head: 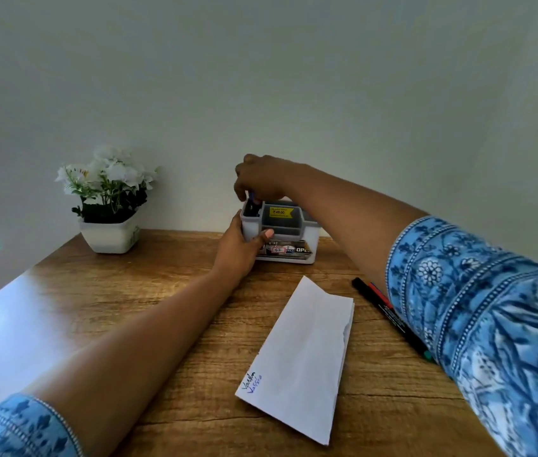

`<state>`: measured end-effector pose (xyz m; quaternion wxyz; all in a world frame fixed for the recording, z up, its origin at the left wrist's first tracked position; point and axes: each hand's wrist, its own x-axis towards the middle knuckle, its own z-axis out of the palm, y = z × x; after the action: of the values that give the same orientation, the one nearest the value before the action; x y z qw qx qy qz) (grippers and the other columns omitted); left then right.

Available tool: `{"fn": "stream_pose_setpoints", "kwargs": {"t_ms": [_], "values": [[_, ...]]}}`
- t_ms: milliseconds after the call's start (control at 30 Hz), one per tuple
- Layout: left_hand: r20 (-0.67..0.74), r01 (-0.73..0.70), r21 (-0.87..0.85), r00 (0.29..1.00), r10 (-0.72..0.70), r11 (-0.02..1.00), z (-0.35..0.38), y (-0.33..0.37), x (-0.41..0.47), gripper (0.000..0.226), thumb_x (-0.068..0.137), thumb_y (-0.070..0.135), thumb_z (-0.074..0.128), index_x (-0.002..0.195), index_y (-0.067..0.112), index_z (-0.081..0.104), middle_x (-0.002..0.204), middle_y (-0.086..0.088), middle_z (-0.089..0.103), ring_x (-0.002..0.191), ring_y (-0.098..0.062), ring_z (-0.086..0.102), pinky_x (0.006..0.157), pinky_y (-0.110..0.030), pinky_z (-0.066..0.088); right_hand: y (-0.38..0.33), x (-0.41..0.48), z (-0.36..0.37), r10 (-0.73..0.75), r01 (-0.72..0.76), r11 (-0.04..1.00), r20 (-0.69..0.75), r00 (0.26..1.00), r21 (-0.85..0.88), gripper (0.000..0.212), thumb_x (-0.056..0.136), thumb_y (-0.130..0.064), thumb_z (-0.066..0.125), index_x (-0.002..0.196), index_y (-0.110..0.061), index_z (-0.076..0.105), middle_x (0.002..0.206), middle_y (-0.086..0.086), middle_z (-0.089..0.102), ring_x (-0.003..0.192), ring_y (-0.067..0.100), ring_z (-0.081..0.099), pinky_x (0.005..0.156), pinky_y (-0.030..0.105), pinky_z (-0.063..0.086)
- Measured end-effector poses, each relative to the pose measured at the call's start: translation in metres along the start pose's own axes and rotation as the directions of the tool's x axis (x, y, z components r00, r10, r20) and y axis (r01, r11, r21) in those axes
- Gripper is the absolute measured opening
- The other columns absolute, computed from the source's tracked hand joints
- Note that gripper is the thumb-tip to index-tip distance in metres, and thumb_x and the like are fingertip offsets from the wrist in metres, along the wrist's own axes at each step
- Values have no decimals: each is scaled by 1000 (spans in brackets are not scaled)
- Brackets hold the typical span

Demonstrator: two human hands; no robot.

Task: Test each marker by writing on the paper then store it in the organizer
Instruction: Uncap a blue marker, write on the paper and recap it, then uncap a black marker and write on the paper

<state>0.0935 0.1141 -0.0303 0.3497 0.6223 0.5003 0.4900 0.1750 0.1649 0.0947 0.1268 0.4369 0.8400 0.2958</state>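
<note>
Mid-task, storing step. The right hand (262,179) was closed in a pinch on a blue marker (252,196), tip down, part-way into the left compartment of the organizer (312,240) at 12 o'clock on the table (129,291). The left hand (241,249) gripped the organizer's left corner, thumb across the front wall, steadying it.

Done, judging by the paper (307,341) lying just right of centre toward 5 o'clock: two scribbled lines at its near left corner, one black (248,380) and one blue (255,385), so two markers looked tested. Something dark sat in the same compartment, likely the first marker, but it was too small to tell.

Left: the blue one was not yet released. At 3 o'clock a black marker (389,316) with a green end lay on the table, a red marker (380,296) touching alongside, both partly under the right sleeve (491,324). Probably these two were left to test and store; more could have been hidden.

Counts: organizer 1, paper 1, written lines 2, markers seen 3 (1 held, 2 on table), potted plant (109,196) 1 at 10 o'clock, hands 2.
</note>
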Motion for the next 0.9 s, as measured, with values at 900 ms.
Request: {"fn": "stream_pose_setpoints", "kwargs": {"t_ms": [900], "values": [[232, -33, 500, 968, -96, 865, -63, 6, -99, 53, 90, 39, 63, 139, 27, 48, 128, -2, 59, 113, -16, 54, 96, -32, 43, -61, -251, 46, 593, -695, 608, 364, 719, 384, 29, 74, -42, 73, 88, -19, 62, 92, 0, 63, 85, 16, 57, 73, 32, 50]]}}
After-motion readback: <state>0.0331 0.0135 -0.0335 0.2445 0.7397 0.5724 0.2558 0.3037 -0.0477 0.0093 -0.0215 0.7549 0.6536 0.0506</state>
